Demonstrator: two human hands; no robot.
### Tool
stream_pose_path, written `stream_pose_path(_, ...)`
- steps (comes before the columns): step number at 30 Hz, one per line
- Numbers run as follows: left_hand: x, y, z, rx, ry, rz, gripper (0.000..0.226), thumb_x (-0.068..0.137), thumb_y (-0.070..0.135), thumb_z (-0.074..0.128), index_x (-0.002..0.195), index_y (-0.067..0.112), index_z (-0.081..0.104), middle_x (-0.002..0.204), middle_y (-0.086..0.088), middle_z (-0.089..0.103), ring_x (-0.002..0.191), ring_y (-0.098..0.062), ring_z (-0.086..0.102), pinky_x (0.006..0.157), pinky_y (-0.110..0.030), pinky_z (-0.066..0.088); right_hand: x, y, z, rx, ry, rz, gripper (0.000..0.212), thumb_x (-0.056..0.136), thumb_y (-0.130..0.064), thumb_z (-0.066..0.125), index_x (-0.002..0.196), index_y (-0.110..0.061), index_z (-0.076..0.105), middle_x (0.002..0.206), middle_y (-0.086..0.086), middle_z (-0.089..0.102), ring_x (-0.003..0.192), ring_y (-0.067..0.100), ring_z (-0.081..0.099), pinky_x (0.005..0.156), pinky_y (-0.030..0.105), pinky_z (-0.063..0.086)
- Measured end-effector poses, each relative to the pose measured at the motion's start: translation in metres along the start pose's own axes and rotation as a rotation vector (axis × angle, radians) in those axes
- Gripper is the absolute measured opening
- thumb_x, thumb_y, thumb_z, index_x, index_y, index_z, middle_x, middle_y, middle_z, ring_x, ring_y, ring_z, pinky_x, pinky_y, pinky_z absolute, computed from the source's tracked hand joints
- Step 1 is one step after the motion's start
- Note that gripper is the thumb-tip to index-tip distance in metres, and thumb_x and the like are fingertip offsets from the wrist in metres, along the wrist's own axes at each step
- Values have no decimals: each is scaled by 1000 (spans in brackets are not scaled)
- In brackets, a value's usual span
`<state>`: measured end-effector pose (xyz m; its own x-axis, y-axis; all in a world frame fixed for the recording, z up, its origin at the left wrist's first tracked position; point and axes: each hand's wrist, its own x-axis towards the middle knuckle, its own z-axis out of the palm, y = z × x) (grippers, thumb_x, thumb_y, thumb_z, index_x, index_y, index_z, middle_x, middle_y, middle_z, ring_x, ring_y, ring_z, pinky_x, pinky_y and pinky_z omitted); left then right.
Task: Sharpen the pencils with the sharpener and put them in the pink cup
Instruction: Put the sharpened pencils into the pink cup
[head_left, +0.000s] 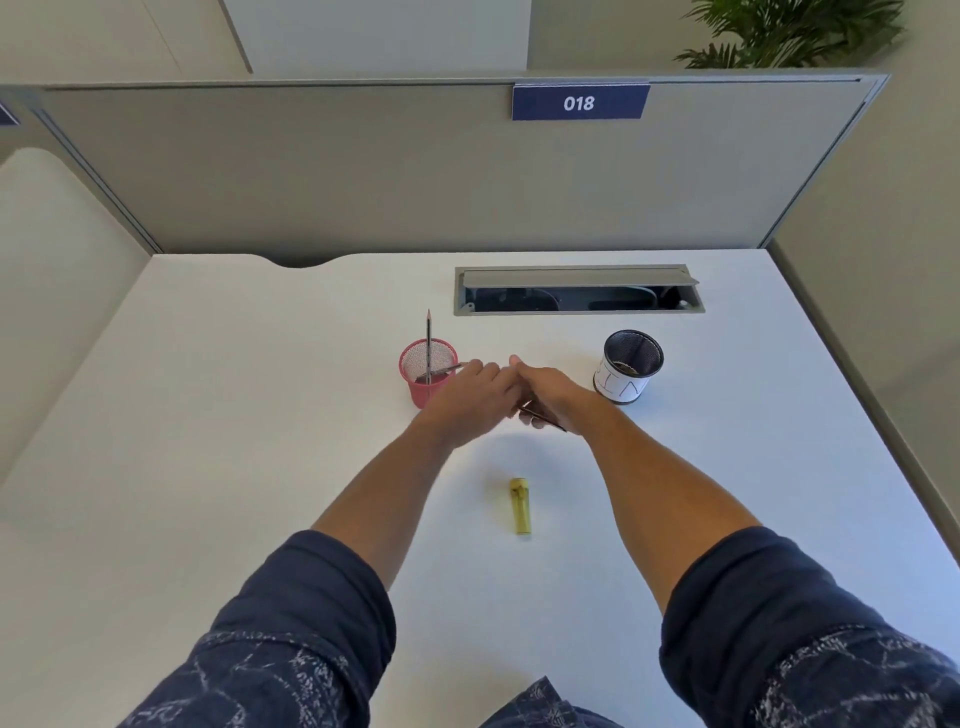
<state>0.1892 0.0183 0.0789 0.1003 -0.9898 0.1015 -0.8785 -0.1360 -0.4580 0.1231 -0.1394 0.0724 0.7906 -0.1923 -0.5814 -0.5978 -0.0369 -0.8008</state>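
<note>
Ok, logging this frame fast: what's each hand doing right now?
Left hand: closed on a pencil, its end over the pink cup.
Right hand: closed on another pencil.

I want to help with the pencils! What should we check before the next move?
1. Pink cup upright: ok.
2. Upright pencil already in it, tip up: ok.
3. Left hand grip on the pencil at the rim: cannot tell.
4. Right hand holds another pencil: ok.
5. That pencil sharpened: cannot tell.
6. Yellow sharpener lying free on the desk: ok.
</note>
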Motion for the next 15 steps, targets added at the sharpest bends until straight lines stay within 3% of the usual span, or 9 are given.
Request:
stream_pose_path(3,-12,-15,4,-144,99,-239,22,87,6,59,106,8,69,97,-12,66,80,-31,65,70,-40,51,7,3,13,84,26,-43,38,105,-31,44,94,-4,69,73,9,58,51,14,40,48,27,28)
stream_pose_path(6,-27,-25,10,-298,147,-551,24,84,13,64,108,7,65,107,-14,62,94,-36,61,78,-44,48,14,2,22,94,131,-111,26,101,-15,51,103,-4,75,69,5,53,55,14,41,50,27,30)
stream_pose_path(9,-39,-28,16,-454,179,-923,52,79,35,72,120,6,61,122,-14,59,111,-35,55,88,-44,46,19,-4,26,119,354,-191,17,95,-19,65,98,-10,78,72,-4,62,63,10,51,60,24,41)
stream_pose_path(11,-45,-29,21,-582,117,-1081,75,76,45,76,134,3,54,138,-16,54,127,-36,50,99,-46,44,23,-10,26,145,481,-251,16,93,-22,68,98,-12,79,77,-2,68,69,8,55,67,24,43)
stream_pose_path(13,-47,-30,27,-652,9,-1176,85,75,50,78,138,2,49,141,-15,53,131,-36,50,101,-47,44,28,-17,25,84,546,-305,26,95,-27,65,95,-4,76,68,15,57,60,11,45,60,27,37)
stream_pose_path(15,-47,-29,31,-674,-30,-1237,80,75,53,79,131,2,51,131,-13,58,122,-37,55,94,-46,45,31,-25,25,18,562,-342,33,95,-31,63,95,0,72,62,14,46,55,12,38,53,27,31)
